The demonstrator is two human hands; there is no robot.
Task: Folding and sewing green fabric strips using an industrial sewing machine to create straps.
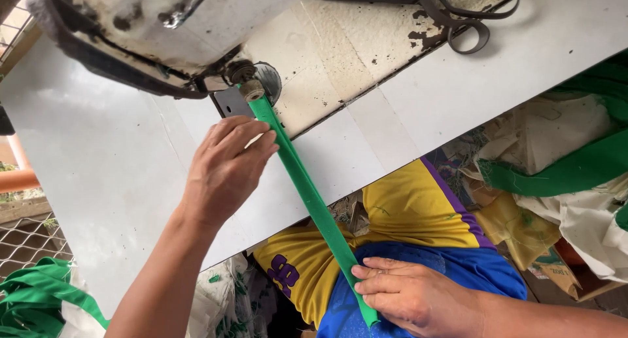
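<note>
The strip (307, 191), a folded green band, ran taut from the machine's foot (252, 89) at 12 o'clock down to the lap at 6 o'clock, w/ both hands on it. The left hand (226, 168) lay flat on the bench (111, 161), fingers (252, 136) spread loose & open, tips touching the strip's left edge just below the foot; it gripped nothing, prob. there to keep the band lined up w/ the needle plate (230, 102). The right hand (412, 295), at 5 o'clock over the blue & yellow clothing (418, 213), was near flat too, thumb & fingertips pressing the strip's lower end against the lap, prob. to hold the fold closed and the band straight; whether it pinched or only pressed, I couldn't tell. Strip's tail poked out below that hand. Scissors (458, 14) sat at 1 o'clock on the machine bed, well apart from both hands. More green cloth (575, 161) lay heaped at 3 o'clock among pale scraps, and more green bands (39, 299) at 8 o'clock.
</note>
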